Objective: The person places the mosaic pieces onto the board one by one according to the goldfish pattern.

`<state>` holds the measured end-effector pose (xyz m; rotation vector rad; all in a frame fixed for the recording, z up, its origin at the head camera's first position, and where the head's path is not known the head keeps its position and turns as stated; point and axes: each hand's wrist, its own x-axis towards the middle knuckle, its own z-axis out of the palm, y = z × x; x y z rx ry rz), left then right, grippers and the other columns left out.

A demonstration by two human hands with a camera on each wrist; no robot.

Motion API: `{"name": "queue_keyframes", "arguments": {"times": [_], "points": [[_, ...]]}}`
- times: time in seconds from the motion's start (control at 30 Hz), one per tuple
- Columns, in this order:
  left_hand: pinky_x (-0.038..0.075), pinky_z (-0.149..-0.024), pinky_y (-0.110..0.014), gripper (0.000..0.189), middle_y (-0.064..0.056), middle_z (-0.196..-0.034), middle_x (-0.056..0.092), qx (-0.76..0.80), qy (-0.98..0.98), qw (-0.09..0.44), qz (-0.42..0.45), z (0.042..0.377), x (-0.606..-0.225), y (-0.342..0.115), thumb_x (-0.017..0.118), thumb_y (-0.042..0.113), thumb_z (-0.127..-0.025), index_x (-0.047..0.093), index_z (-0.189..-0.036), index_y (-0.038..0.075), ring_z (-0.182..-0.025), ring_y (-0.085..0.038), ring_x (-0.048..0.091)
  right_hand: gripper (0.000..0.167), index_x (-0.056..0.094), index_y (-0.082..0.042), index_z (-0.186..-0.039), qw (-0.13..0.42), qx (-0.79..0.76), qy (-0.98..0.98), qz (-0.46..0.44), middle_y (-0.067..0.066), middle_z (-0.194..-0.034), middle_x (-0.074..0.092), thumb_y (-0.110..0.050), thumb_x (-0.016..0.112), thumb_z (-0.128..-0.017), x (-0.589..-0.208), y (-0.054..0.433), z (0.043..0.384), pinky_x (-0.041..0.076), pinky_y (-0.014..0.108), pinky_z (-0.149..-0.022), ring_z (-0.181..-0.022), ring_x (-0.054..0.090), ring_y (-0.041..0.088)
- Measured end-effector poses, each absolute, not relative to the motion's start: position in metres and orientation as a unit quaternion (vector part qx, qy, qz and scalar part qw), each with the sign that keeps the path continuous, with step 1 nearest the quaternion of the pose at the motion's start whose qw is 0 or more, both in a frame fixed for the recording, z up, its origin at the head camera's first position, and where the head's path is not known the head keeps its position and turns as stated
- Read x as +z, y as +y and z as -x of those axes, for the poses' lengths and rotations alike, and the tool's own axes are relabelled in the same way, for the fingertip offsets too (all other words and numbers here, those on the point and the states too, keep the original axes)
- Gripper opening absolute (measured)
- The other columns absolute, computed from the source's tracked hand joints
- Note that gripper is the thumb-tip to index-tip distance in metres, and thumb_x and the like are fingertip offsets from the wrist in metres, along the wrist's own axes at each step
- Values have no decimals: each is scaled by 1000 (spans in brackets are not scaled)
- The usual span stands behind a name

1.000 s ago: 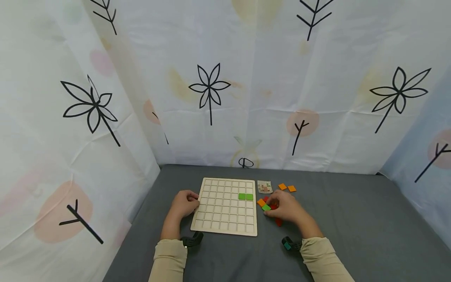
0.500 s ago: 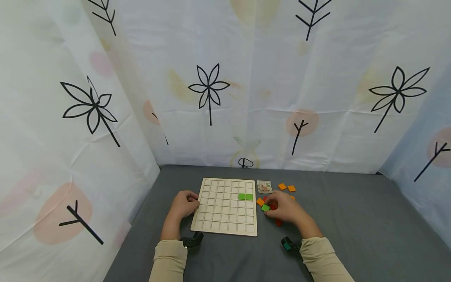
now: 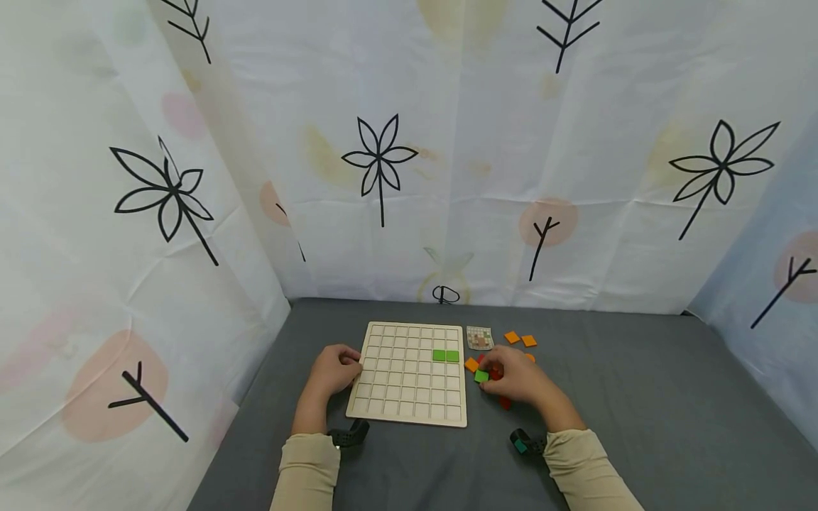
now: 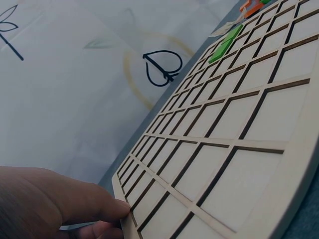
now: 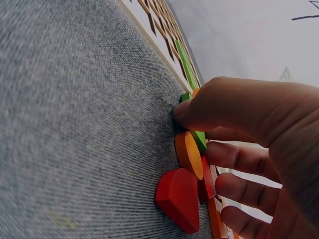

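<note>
A square wooden grid board (image 3: pixel 402 397) lies on the grey cloth, with two green square tiles (image 3: pixel 445 355) side by side in cells near its right edge. My left hand (image 3: pixel 334 367) holds the board's left edge; in the left wrist view its thumb (image 4: pixel 112 206) lies on the rim, other fingers lower down. Right of the board, my right hand (image 3: pixel 517 375) pinches a loose green square tile (image 3: pixel 481 377) between thumb and forefinger. Around that hand lie an orange tile (image 3: pixel 471 364), a rounded orange piece (image 5: pixel 189 155) and a red piece (image 5: pixel 178 196). Its other fingers are loosely bent.
A small printed pattern card (image 3: pixel 480 338) lies by the board's upper right corner. Two orange tiles (image 3: pixel 512 337) sit beyond the right hand. A red piece (image 3: pixel 505 403) shows below that hand. A patterned white curtain (image 3: pixel 409 177) closes off the back of the table.
The green tile at my right fingertips has shifted slightly left, and the orange tile beside it has also moved a little left. My left hand and the board stay in place.
</note>
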<state>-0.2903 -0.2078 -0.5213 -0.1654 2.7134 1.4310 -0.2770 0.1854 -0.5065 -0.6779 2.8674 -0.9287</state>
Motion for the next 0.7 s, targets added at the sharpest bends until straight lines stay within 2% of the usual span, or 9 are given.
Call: {"name": "queue_keyframes", "arguments": {"times": [0.23, 0.7], "points": [[56, -65, -35, 22, -13, -94, 70, 460, 886, 30, 54, 291, -520, -207, 71, 10, -94, 74, -114, 0, -71, -20, 67, 20, 77, -11, -107, 27, -309, 924, 224, 3, -107, 70, -16, 85, -89, -507, 185, 277, 55, 39, -82, -94, 65, 18], [56, -65, -35, 22, -13, -95, 71, 454, 889, 31, 54, 290, -520, -208, 71, 10, -94, 74, -113, 0, -72, -19, 67, 22, 77, -8, -110, 33, -323, 914, 243, 5, -106, 70, -14, 83, -90, -504, 188, 276, 52, 30, -73, -82, 59, 11]]}}
